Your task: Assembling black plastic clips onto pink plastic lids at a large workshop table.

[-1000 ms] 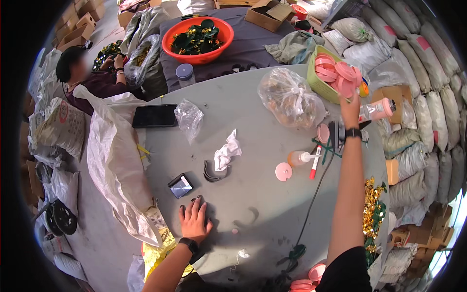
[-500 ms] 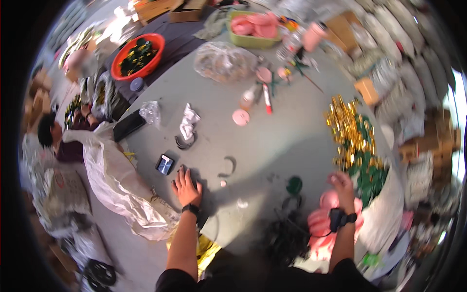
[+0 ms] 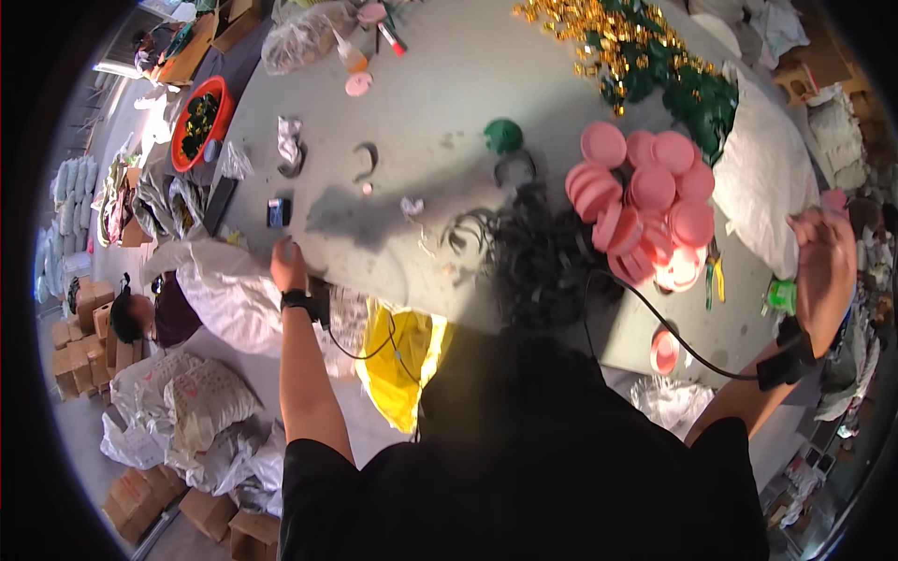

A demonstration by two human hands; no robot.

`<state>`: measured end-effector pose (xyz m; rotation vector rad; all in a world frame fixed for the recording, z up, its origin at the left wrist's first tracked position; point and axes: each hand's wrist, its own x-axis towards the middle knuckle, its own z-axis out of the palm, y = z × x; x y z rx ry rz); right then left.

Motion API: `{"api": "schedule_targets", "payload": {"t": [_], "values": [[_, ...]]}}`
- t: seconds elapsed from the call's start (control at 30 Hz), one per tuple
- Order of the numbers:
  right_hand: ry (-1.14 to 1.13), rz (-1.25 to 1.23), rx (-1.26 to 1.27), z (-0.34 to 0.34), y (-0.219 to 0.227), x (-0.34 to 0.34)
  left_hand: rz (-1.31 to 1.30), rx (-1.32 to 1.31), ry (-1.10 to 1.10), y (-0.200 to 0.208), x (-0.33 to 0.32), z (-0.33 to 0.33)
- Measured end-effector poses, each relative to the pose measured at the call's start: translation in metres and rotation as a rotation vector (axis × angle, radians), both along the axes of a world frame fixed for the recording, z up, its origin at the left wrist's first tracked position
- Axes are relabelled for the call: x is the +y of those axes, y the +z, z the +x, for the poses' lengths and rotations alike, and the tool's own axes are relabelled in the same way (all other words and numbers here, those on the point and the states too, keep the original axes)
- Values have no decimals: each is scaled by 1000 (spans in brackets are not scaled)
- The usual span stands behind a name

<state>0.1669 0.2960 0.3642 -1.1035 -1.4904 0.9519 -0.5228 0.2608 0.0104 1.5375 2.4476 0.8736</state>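
My left hand [image 3: 289, 266] is at the table's left edge, beside a white woven sack [image 3: 229, 285]; its fingers look bent and blurred, and I cannot see whether they grip anything. Just beyond it lies a small dark box [image 3: 278, 212]. Out past the table's right side, my right hand [image 3: 823, 254] is raised with fingers loosely bent and apart, holding nothing I can see. Between that hand and the heap of pink round lids [image 3: 653, 187] are yellow-handled pliers [image 3: 716, 276] and a green item [image 3: 781, 296]. Both wrists wear black bands, with black cables.
Black curved strips [image 3: 543, 252] are heaped before me. A green disc [image 3: 503, 136] lies beyond. Gold and green tinsel [image 3: 645, 65] spreads at the far right by a white sack [image 3: 762, 178]. A yellow bag [image 3: 398, 365] hangs below the front edge. Another person [image 3: 154, 313] is at left.
My view has swung down and toward the right. My left hand has left the tabletop for its edge. The right hand has moved outward, away from the pink lids.
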Motion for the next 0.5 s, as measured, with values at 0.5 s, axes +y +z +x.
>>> {"api": "schedule_targets", "payload": {"t": [0.5], "values": [[-8,-529,-624,35,-262,-199,-671,50,-659,-79,-332,104]]}}
